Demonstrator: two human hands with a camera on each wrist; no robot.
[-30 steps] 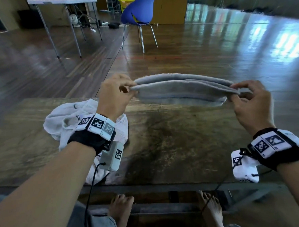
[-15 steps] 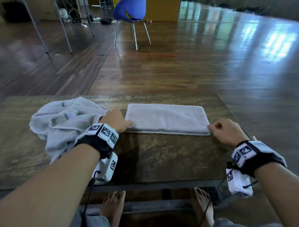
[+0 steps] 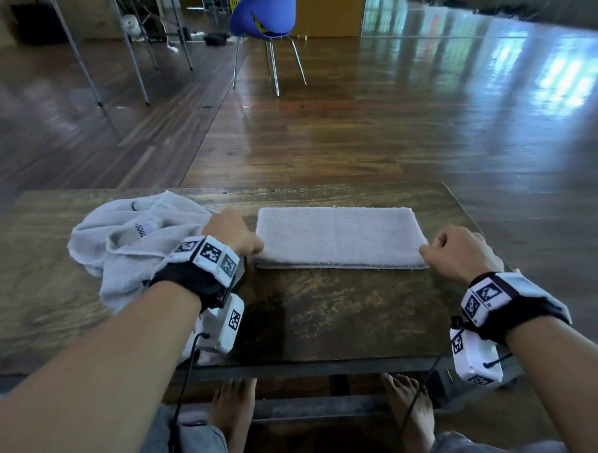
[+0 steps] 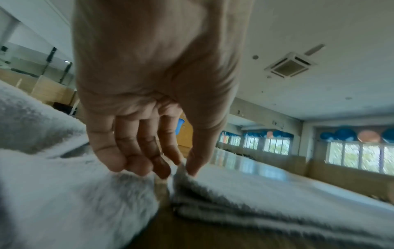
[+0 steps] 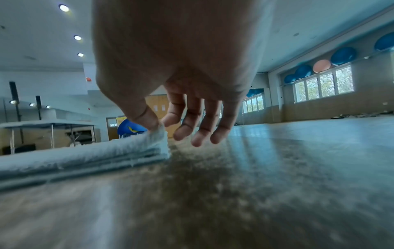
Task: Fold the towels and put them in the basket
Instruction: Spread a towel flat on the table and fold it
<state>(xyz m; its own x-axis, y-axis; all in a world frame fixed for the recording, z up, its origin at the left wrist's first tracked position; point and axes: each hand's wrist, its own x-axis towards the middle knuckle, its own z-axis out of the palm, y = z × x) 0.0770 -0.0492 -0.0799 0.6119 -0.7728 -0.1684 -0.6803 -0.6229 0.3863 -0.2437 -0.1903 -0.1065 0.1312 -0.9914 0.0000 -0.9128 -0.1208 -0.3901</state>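
Towel (image 3: 338, 233) unmoved; hands stay put.

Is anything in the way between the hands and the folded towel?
No. The left hand touches the folded towel at its left end and the right hand pinches its right end. The crumpled towel lies off to the left on the table. No basket can be made out.
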